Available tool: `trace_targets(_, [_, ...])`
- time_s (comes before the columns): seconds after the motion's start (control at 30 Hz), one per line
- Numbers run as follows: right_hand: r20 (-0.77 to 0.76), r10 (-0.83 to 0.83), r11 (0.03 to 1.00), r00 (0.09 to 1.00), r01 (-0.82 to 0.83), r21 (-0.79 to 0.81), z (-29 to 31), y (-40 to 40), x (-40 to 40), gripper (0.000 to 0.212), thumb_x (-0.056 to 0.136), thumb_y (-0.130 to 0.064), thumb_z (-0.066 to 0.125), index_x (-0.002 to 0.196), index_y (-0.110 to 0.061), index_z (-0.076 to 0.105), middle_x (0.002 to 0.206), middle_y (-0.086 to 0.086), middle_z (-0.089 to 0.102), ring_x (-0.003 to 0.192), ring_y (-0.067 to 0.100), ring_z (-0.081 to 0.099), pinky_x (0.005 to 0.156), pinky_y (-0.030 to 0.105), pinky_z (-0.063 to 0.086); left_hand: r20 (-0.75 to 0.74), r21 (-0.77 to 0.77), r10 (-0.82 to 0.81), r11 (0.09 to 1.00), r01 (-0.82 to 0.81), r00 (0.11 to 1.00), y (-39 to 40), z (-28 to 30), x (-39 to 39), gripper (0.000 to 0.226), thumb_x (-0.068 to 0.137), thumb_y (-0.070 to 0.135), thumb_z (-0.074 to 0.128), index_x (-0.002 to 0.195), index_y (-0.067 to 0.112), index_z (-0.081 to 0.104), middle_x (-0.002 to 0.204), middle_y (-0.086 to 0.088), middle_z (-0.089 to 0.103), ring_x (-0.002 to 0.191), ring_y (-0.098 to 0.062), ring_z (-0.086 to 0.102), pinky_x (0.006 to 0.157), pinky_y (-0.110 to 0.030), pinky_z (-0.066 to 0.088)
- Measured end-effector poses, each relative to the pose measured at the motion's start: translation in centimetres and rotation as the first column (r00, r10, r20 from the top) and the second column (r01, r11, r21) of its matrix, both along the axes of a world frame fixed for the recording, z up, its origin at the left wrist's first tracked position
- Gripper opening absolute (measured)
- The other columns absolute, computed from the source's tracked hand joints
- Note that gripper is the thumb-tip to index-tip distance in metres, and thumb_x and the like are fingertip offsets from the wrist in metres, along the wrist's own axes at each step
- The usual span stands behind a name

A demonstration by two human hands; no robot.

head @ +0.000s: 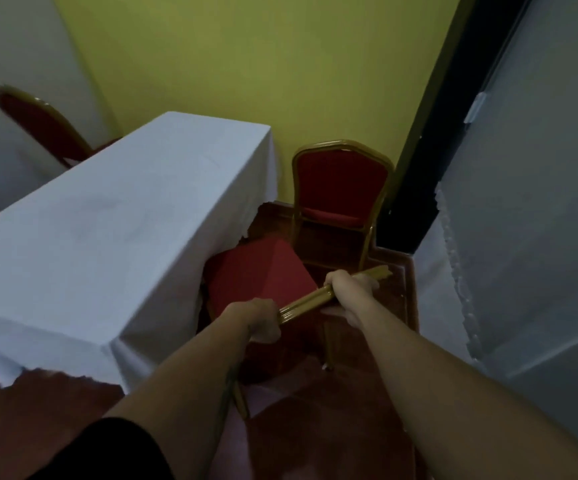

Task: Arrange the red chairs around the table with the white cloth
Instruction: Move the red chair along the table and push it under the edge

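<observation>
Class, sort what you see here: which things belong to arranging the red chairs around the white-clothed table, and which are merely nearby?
Part of the job:
held chair, gripped by left hand and right hand
chair by the yellow wall
chair behind the table
table with white cloth

Merely nearby:
second white cloth at right
black pillar

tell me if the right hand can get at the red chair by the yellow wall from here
Probably not yet: the right hand grips the held chair's gold back rail, and that chair stands between the person and the far chair.

Glossy gold metal chair frame [306, 301], matt red seat cloth [263, 271].
</observation>
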State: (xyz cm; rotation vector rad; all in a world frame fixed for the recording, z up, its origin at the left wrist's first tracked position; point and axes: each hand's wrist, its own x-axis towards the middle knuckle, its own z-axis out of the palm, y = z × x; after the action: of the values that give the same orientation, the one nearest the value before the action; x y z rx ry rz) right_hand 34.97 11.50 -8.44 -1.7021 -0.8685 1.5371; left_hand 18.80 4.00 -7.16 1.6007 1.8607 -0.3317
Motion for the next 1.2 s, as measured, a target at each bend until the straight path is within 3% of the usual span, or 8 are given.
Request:
trace_targets(0.1, [0.019, 0.051, 0.999, 0.999, -0.051, -0.007, -0.2, 0.1, 1.7, 0.059, 0.085, 0.003, 0.065, 0.130, -0.007, 0.027, 0.098, 0.013, 0.057, 0.080, 0.022, 0.067, 0.065, 0.045, 0.062, 0.011, 0.003, 0.076, 0.997, -0.076, 0.997, -1.5, 0.2, 2.4, 0.040, 0.087, 0.019, 0.054, 0.126, 0.015, 0.060, 0.122, -0.009, 0.065, 0.108, -0.029, 0.064, 0.085, -0.036, 0.053])
trace_targets(0.27, [0.043, 0.160, 0.987, 0.986, -0.160, 0.003, -0.7, 0.6, 4.6, 0.058, 0.082, 0.003, 0.065, 0.125, -0.008, 0.028, 0.109, 0.021, 0.062, 0.088, 0.030, 0.071, 0.059, 0.046, 0.062, 0.041, -0.010, 0.141, 0.990, -0.141, 0.989, -3.2, 0.3, 6.3, 0.040, 0.088, 0.021, 0.056, 0.127, 0.013, 0.060, 0.105, -0.005, 0.059, 0.096, -0.025, 0.061, 0.079, -0.035, 0.051])
trace_targets(0.47, [0.080, 0.297, 0.955, 0.952, -0.297, -0.015, -0.8, 1.6, 6.0, 0.061, 0.079, 0.000, 0.067, 0.134, 0.000, 0.042, 0.095, 0.019, 0.064, 0.071, 0.028, 0.071, 0.044, 0.036, 0.059, 0.076, -0.041, 0.235, 0.972, -0.233, 0.969, -4.2, 0.2, 7.9, 0.043, 0.083, 0.027, 0.070, 0.122, 0.011, 0.061, 0.104, -0.006, 0.061, 0.093, -0.025, 0.064, 0.085, -0.040, 0.058])
trace_targets(0.57, [0.095, 0.357, 0.934, 0.929, -0.356, -0.024, -1.1, 2.1, 5.8, 0.064, 0.077, -0.001, 0.069, 0.137, 0.006, 0.046, 0.089, 0.017, 0.062, 0.068, 0.028, 0.070, 0.045, 0.036, 0.058, 0.080, -0.062, 0.248, 0.968, -0.243, 0.966, -4.3, 0.1, 8.3, 0.046, 0.082, 0.027, 0.071, 0.124, 0.011, 0.061, 0.110, -0.009, 0.065, 0.097, -0.028, 0.066, 0.089, -0.044, 0.058])
trace_targets(0.8, [0.146, 0.436, 0.899, 0.888, -0.437, -0.025, -0.9, 3.4, 5.3, 0.062, 0.078, -0.002, 0.070, 0.135, 0.004, 0.047, 0.101, 0.023, 0.068, 0.076, 0.033, 0.075, 0.045, 0.035, 0.058, 0.105, -0.113, 0.291, 0.954, -0.279, 0.951, -3.6, 0.3, 8.2, 0.049, 0.083, 0.027, 0.072, 0.127, 0.012, 0.058, 0.112, -0.009, 0.066, 0.099, -0.028, 0.067, 0.092, -0.044, 0.057])
trace_targets(0.97, [0.176, 0.458, 0.888, 0.871, -0.458, -0.042, -0.6, 5.0, 5.1, 0.058, 0.081, -0.001, 0.067, 0.135, 0.002, 0.047, 0.094, 0.020, 0.067, 0.072, 0.030, 0.073, 0.041, 0.033, 0.056, 0.111, -0.133, 0.271, 0.958, -0.255, 0.956, -2.0, 0.2, 8.1, 0.050, 0.082, 0.030, 0.072, 0.127, 0.012, 0.057, 0.109, -0.008, 0.063, 0.096, -0.027, 0.067, 0.091, -0.044, 0.057])
trace_targets(1.2, [0.222, 0.496, 0.865, 0.840, -0.500, -0.040, -0.5, 8.8, 4.5, 0.054, 0.081, -0.004, 0.069, 0.131, 0.007, 0.051, 0.089, 0.017, 0.067, 0.069, 0.027, 0.073, 0.047, 0.033, 0.058, 0.169, -0.126, 0.292, 0.954, -0.273, 0.941, 1.3, -0.7, 7.2, 0.050, 0.078, 0.034, 0.076, 0.120, 0.012, 0.059, 0.106, -0.007, 0.065, 0.092, -0.027, 0.070, 0.087, -0.043, 0.060])
